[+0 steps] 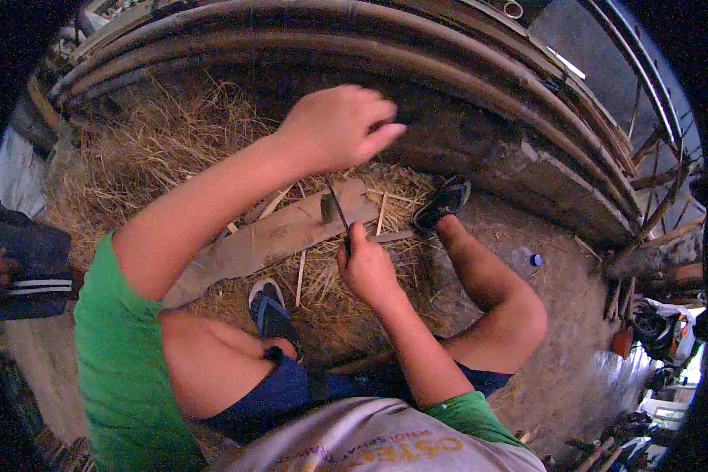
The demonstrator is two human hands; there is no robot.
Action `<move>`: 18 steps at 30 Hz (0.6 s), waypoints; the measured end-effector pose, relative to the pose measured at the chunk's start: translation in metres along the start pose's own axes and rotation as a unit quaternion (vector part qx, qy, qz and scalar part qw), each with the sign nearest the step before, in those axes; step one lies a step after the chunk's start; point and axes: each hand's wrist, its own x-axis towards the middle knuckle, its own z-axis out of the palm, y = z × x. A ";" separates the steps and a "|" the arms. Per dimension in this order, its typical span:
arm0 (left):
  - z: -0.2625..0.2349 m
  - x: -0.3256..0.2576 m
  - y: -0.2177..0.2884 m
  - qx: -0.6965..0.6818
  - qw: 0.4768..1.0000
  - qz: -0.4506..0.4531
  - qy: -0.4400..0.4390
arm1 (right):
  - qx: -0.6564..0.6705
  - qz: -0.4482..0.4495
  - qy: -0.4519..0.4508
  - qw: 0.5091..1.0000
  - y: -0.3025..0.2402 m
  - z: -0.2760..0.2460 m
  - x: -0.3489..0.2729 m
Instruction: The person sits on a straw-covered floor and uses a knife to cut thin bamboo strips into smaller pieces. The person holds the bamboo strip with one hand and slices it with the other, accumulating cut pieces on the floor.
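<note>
While my right hand (368, 271) was closed firmly round the handle of a knife (338, 204), its thin blade pointing away from me, I had a short, upright stub (328, 210) standing on the board (259, 244) between my feet, towards the board's far right end. In my view the blade ran right alongside that stub. My left hand (330, 127) was raised beyond the board on the far side, well apart from the knife, its fingers curled in; it was blurred, so I could not tell whether it pinched anything small or was simply empty. As for how far the work had got, I judged it partly done: pale, narrow strips (300, 279) lay on the ground at the near side of the board, and more slivers (383, 211) were scattered to its right, which looked like the leavings of cutting or splitting. What seemed to be left was the stub itself, as it stood in one piece with no split that I could make out. Dry straw (173, 149) was heaped on the far left, and long poles (370, 41) stretched across the far side, apart from my cutting spot.
</note>
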 end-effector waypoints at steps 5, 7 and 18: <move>0.052 0.020 0.020 -0.119 0.984 0.095 0.097 | -0.013 0.021 0.000 1.000 -0.003 -0.004 0.000; 0.079 -0.006 0.018 -0.041 0.997 0.065 -0.029 | -0.008 0.033 -0.013 0.999 -0.005 -0.007 0.000; 0.044 0.011 0.009 0.007 0.988 0.154 0.021 | 0.007 0.011 -0.012 1.000 -0.004 -0.006 -0.006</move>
